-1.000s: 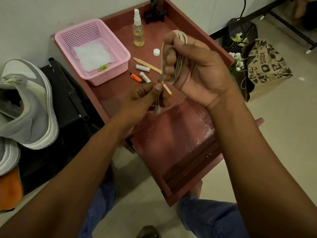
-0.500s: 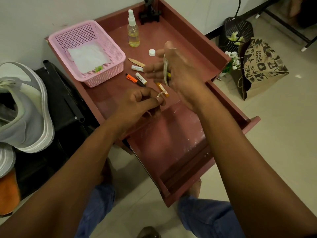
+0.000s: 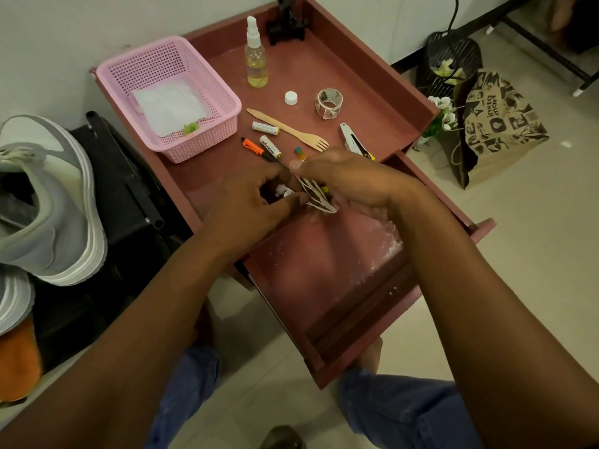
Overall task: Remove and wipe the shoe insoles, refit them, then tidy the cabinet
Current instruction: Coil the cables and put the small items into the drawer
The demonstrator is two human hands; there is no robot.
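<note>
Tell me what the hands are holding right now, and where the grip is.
A coiled pale cord: the right hand grips the looped bundle, the left hand pinches the end with the small white plug.

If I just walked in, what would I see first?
First, two hands meeting in the middle: the right hand has a pale cord looped round its fingers, and the left hand pinches its end over the open drawer. Next, the pink basket at the back left of the cabinet top, with the spray bottle beside it. A grey shoe sits far left.
</note>
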